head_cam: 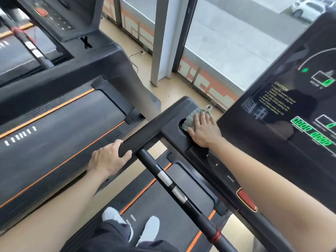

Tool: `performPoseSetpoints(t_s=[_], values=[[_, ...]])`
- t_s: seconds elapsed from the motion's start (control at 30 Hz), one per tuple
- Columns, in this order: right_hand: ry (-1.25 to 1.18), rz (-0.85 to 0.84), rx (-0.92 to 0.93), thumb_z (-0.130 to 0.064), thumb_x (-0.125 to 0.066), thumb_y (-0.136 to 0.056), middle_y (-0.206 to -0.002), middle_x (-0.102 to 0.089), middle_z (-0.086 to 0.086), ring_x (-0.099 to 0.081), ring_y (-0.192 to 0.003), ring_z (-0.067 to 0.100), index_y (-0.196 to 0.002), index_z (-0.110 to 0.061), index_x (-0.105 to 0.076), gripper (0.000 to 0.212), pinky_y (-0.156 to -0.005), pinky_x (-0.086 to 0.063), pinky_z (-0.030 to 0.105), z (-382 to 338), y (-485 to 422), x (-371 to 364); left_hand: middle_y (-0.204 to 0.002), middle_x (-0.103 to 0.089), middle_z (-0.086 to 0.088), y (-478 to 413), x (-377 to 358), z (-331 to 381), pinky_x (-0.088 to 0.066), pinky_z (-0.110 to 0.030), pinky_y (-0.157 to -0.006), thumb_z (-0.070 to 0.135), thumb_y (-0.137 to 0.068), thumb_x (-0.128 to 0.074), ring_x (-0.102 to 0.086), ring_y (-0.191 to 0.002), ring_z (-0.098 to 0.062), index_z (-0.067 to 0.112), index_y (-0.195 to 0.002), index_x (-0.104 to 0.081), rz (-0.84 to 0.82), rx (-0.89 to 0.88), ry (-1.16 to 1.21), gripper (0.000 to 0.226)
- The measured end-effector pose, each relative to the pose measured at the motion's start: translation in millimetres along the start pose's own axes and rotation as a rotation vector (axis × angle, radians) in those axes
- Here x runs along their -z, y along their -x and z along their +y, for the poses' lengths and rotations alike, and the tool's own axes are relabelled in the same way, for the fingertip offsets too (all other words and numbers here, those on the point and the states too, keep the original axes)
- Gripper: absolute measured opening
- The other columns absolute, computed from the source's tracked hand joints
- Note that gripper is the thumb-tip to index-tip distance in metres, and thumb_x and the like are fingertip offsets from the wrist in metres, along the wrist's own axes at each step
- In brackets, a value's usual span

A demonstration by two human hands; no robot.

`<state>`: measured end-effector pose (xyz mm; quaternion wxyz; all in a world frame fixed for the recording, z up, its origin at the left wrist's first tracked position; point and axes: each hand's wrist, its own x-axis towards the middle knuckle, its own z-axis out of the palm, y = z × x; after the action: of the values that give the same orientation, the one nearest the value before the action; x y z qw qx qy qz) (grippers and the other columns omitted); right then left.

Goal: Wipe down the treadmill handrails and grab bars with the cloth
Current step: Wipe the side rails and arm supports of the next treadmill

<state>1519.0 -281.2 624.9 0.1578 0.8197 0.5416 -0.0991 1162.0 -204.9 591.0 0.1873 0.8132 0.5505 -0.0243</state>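
Observation:
I stand on a black treadmill with orange trim. My left hand (110, 158) is wrapped around the end of the black left handrail (145, 132). My right hand (203, 130) lies flat, fingers spread, pressing a grey-green cloth (192, 115) onto the console's left corner, over a round cup-holder recess (181, 127). A round black grab bar (174, 191) with silver sensor bands and a red ring runs from the handrail down toward the lower right.
The console screen (298, 110) with green digits and a caution label fills the right. A red stop button (247, 200) sits under my right forearm. A second treadmill (60, 122) stands close on the left, and windows (227, 42) face me. My shoes (151, 230) are on the belt.

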Motion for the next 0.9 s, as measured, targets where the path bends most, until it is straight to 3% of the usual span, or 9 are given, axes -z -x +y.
performPoseSetpoints(t_s=[0.1, 0.23, 0.4, 0.53, 0.67, 0.9], values=[[-0.031, -0.006, 0.039, -0.064, -0.009, -0.099, -0.166, -0.004, 0.023, -0.003, -0.155, 0.035, -0.16, -0.013, -0.011, 0.08, -0.125, 0.0, 0.047, -13.0, 30.5, -4.8, -0.119, -0.071, -0.004, -0.1, 0.0, -0.8, -0.041, -0.039, -0.076, 0.065, -0.094, -0.043, -0.066, -0.101, -0.036, 0.027, -0.132, -0.05, 0.013, -0.009, -0.004, 0.054], [-0.022, 0.099, 0.111, -0.063, -0.016, -0.095, -0.154, -0.034, 0.022, -0.024, -0.146, 0.04, -0.156, -0.005, -0.021, 0.084, -0.122, -0.016, 0.049, -50.7, 70.8, -20.4, -0.119, -0.071, -0.006, 2.3, 1.7, 2.1, -0.039, -0.039, -0.075, 0.063, -0.095, -0.044, -0.066, -0.102, -0.037, 0.026, -0.133, -0.051, 0.023, -0.007, -0.027, 0.054], [-0.056, 0.135, 0.144, -0.058, -0.032, -0.099, -0.164, -0.012, 0.024, -0.009, -0.153, 0.04, -0.158, -0.001, -0.014, 0.083, -0.124, -0.011, 0.052, -87.4, 92.0, -34.9, -0.121, -0.07, -0.009, 4.4, 5.6, 8.0, -0.037, -0.04, -0.075, 0.061, -0.096, -0.045, -0.066, -0.103, -0.039, 0.024, -0.134, -0.051, 0.027, 0.003, -0.052, 0.053], [-0.094, 0.184, 0.239, -0.058, -0.034, -0.099, -0.167, -0.011, 0.016, -0.007, -0.154, 0.036, -0.16, -0.01, -0.014, 0.08, -0.125, -0.007, 0.05, -90.8, 90.1, -33.7, -0.12, -0.071, -0.01, 5.7, 7.1, 10.1, -0.042, -0.041, -0.078, 0.06, -0.096, -0.045, -0.066, -0.103, -0.038, 0.023, -0.136, -0.052, 0.034, 0.0, -0.061, 0.054], [-0.134, 0.174, 0.247, -0.062, -0.024, -0.1, -0.169, -0.006, 0.008, 0.0, -0.155, 0.029, -0.161, -0.021, -0.009, 0.075, -0.125, -0.002, 0.049, -92.4, 59.3, -28.4, -0.118, -0.071, -0.01, 7.3, 8.7, 11.7, -0.042, -0.04, -0.077, 0.06, -0.097, -0.045, -0.066, -0.101, -0.038, 0.022, -0.136, -0.052, 0.038, -0.001, -0.066, 0.054], [-0.274, 0.112, 0.078, -0.062, -0.012, -0.101, -0.168, 0.009, 0.007, 0.014, -0.154, 0.024, -0.161, -0.026, 0.003, 0.071, -0.123, 0.012, 0.045, -83.2, 5.3, -9.1, -0.116, -0.072, -0.011, 7.9, 7.9, 10.0, -0.044, -0.041, -0.079, 0.061, -0.097, -0.045, -0.066, -0.101, -0.039, 0.023, -0.136, -0.051, 0.031, -0.002, -0.062, 0.055]])
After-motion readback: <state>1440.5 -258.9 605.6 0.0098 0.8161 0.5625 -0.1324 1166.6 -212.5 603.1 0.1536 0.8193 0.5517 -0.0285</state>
